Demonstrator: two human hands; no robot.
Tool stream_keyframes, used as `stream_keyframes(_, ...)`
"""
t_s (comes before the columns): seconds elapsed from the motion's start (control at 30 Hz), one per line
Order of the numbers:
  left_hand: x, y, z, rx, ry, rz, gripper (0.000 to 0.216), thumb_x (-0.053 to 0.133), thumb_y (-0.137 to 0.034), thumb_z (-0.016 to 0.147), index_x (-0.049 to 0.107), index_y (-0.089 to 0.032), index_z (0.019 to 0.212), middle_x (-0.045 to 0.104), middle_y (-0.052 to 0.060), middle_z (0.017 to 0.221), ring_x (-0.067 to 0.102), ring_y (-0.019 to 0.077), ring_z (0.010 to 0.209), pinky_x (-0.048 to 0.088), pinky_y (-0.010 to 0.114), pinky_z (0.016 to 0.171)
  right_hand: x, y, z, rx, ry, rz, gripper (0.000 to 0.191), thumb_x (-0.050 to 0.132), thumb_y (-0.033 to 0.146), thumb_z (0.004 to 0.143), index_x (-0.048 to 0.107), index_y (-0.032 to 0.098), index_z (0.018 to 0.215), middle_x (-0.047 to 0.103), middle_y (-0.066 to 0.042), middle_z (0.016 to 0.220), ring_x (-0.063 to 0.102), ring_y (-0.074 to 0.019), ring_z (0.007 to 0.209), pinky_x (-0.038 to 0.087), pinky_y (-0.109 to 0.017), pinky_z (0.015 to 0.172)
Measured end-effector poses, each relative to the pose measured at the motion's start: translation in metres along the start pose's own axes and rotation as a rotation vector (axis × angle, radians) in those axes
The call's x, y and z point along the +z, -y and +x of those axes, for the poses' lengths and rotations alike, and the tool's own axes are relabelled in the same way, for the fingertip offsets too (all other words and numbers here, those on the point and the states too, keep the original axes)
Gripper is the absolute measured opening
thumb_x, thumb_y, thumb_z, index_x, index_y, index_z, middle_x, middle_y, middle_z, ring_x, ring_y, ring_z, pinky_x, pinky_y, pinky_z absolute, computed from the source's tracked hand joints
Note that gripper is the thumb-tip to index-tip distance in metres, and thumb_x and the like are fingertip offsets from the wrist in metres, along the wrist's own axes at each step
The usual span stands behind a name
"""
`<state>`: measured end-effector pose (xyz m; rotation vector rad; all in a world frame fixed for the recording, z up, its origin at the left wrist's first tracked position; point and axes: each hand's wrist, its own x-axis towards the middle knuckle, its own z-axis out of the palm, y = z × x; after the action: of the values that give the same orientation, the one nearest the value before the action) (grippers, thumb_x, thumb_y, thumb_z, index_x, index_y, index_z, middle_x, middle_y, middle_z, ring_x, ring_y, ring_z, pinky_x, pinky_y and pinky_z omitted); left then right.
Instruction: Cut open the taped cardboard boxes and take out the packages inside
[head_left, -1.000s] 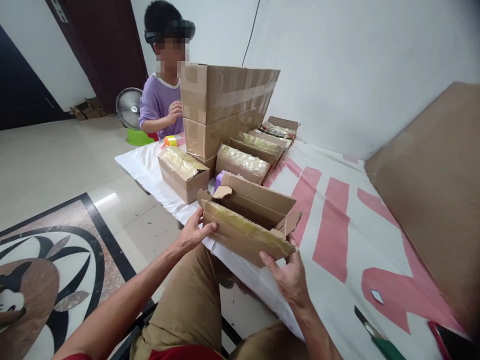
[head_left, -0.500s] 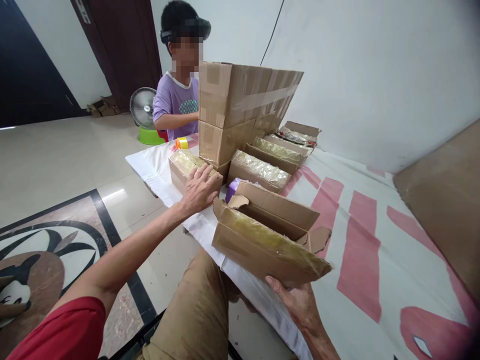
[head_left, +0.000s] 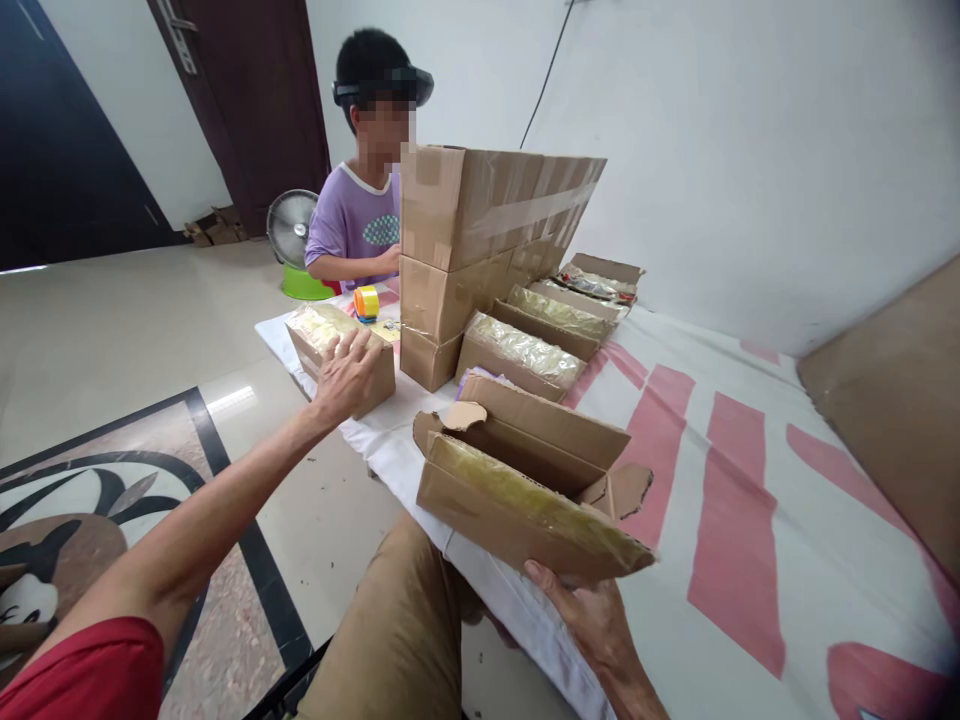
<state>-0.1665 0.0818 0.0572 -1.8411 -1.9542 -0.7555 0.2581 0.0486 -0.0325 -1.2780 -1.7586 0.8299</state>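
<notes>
My left hand (head_left: pixel 346 375) lies over the right end of a taped cardboard box (head_left: pixel 309 348) near the table's left edge. Its fingers are spread across the top; the thumb is hidden. My right hand (head_left: pixel 589 610) supports an open cardboard box (head_left: pixel 525 520) from below at its near right corner, thumb against the side and the other fingers mostly hidden underneath. That box tilts over the table's front edge, flaps up, with shiny yellowish tape along its near rim. Behind it, something purple (head_left: pixel 480 378) shows only in part.
A stack of taped boxes (head_left: pixel 457 300) stands mid-table. Several open boxes (head_left: pixel 517 355) line up to its right. Yellow-orange tape rolls (head_left: pixel 366 302) sit beyond my left hand. A person in a purple shirt (head_left: pixel 352 225) is behind the stack. The cloth-covered table (head_left: pixel 660 620) extends right.
My left hand and the taped box have moved left, away from the stack, opening a gap there. The open box in my right hand has shifted slightly left and down in view.
</notes>
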Motion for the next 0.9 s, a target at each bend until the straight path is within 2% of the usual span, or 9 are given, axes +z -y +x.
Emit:
stream_keyframes(0.07, -0.010, -0.008, -0.024, 0.018, -0.032, -0.110, 0.056, 0.058, -0.016, 0.086, 0.055, -0.023, 0.141, 0.051, 0.013, 0.156, 0.035, 0.0380, 0.153, 0.022, 0.064, 0.125, 0.000, -0.002, 0.000, -0.024, -0.013, -0.030, 0.038, 0.079, 0.054, 0.072, 0.080, 0.023, 0.094, 0.082, -0.011, 0.097, 0.077, -0.0358, 0.097, 0.064, -0.049, 0.088)
stream_keyframes(0.13, -0.018, -0.025, -0.058, -0.007, 0.019, -0.299, 0.061, 0.059, -0.025, 0.089, 0.048, -0.022, 0.149, 0.049, 0.015, 0.157, 0.040, 0.0368, 0.150, 0.029, 0.062, 0.123, 0.002, -0.005, -0.002, -0.054, 0.002, -0.034, 0.037, 0.078, 0.053, 0.074, 0.079, 0.023, 0.096, 0.081, -0.011, 0.099, 0.075, -0.0363, 0.102, 0.061, -0.051, 0.094)
stream_keyframes(0.23, -0.017, -0.054, -0.113, -0.166, 0.259, -0.726, 0.074, 0.064, -0.040, 0.089, 0.039, -0.023, 0.156, 0.051, 0.017, 0.156, 0.054, 0.0354, 0.139, 0.049, 0.054, 0.111, 0.013, -0.003, -0.009, -0.093, 0.056, 0.038, 0.032, 0.076, 0.049, 0.079, 0.077, 0.024, 0.098, 0.081, -0.009, 0.099, 0.075, -0.0331, 0.101, 0.061, -0.048, 0.095)
stream_keyframes(0.3, -0.012, -0.065, -0.139, -0.323, 0.402, -0.958, 0.072, 0.071, -0.049, 0.086, 0.048, -0.023, 0.148, 0.059, 0.017, 0.147, 0.063, 0.0344, 0.128, 0.057, 0.048, 0.102, 0.029, 0.004, -0.016, -0.107, 0.051, 0.094, 0.038, 0.076, 0.046, 0.080, 0.074, 0.022, 0.109, 0.079, -0.010, 0.105, 0.075, -0.0315, 0.101, 0.062, -0.047, 0.093)
stream_keyframes(0.37, -0.005, -0.065, -0.151, -0.500, 0.457, -1.082, 0.065, 0.077, -0.058, 0.079, 0.060, -0.020, 0.129, 0.069, 0.016, 0.130, 0.071, 0.0327, 0.111, 0.060, 0.046, 0.093, 0.048, 0.014, -0.021, -0.110, 0.013, 0.124, 0.056, 0.078, 0.041, 0.079, 0.064, 0.020, 0.129, 0.076, -0.012, 0.116, 0.073, -0.0313, 0.106, 0.062, -0.047, 0.093)
stream_keyframes(0.47, 0.002, -0.054, -0.143, -0.701, 0.348, -1.142, 0.069, 0.085, -0.064, 0.067, 0.061, -0.019, 0.113, 0.074, 0.013, 0.110, 0.073, 0.0303, 0.098, 0.061, 0.044, 0.086, 0.073, 0.028, -0.015, -0.136, -0.012, 0.120, 0.080, 0.078, 0.031, 0.075, 0.046, 0.021, 0.148, 0.066, -0.015, 0.135, 0.066, -0.0331, 0.122, 0.057, -0.050, 0.102)
stream_keyframes(0.57, 0.012, -0.048, -0.116, -0.719, 0.203, -1.178, 0.075, 0.091, -0.058, 0.062, 0.057, -0.020, 0.117, 0.073, 0.011, 0.112, 0.071, 0.0286, 0.106, 0.059, 0.041, 0.090, 0.084, 0.032, 0.010, -0.169, -0.022, 0.092, 0.091, 0.077, 0.026, 0.073, 0.037, 0.024, 0.154, 0.057, -0.014, 0.148, 0.056, -0.0350, 0.137, 0.049, -0.056, 0.113)
stream_keyframes(0.73, 0.047, -0.061, -0.082, -0.698, 0.085, -1.211, 0.075, 0.089, -0.058, 0.060, 0.056, -0.019, 0.114, 0.070, 0.012, 0.117, 0.067, 0.0311, 0.117, 0.057, 0.047, 0.098, 0.085, 0.022, 0.048, -0.125, -0.058, 0.101, 0.089, 0.076, 0.028, 0.074, 0.037, 0.024, 0.155, 0.056, -0.013, 0.149, 0.053, -0.0339, 0.139, 0.047, -0.055, 0.114)
stream_keyframes(0.9, 0.072, -0.067, -0.081, -0.651, 0.020, -1.231, 0.072, 0.085, -0.054, 0.066, 0.054, -0.018, 0.120, 0.068, 0.017, 0.128, 0.066, 0.0327, 0.123, 0.053, 0.051, 0.107, 0.088, 0.016, 0.050, -0.077, -0.059, 0.174, 0.083, 0.077, 0.036, 0.078, 0.042, 0.022, 0.151, 0.057, -0.014, 0.147, 0.055, -0.0330, 0.136, 0.050, -0.052, 0.110)
